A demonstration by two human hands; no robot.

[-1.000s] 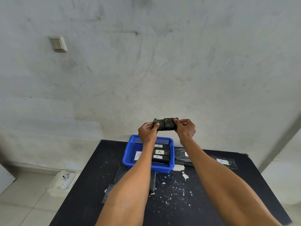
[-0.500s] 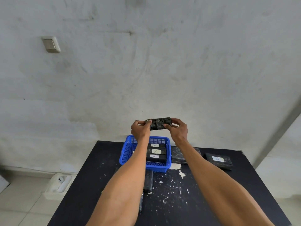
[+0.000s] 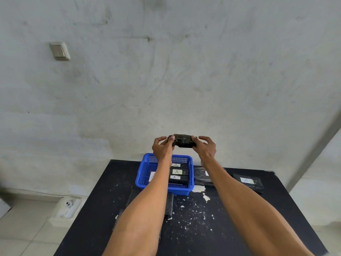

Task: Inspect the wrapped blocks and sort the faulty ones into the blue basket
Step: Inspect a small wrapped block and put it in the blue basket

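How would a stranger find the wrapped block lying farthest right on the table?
On the black table, find the blue basket. Right of it lies a glossy block; the outer block beyond shows a full white A label.

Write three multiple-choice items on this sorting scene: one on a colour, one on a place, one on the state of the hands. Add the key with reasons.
1. The basket is:
A. red
B. blue
C. green

2. The wrapped block under inspection is:
A. lying inside the basket
B. lying beside the basket
C. held up clear of the basket

3. The left hand and right hand:
A. each grip one end of the wrapped block
B. both hang empty
C. differ, only the left one holding it

Key:
1 B, its mesh walls are plainly blue.
2 C, the block is up between the hands, higher than the basket's rim.
3 A, fingers and thumb of each hand curl round an end of the block.
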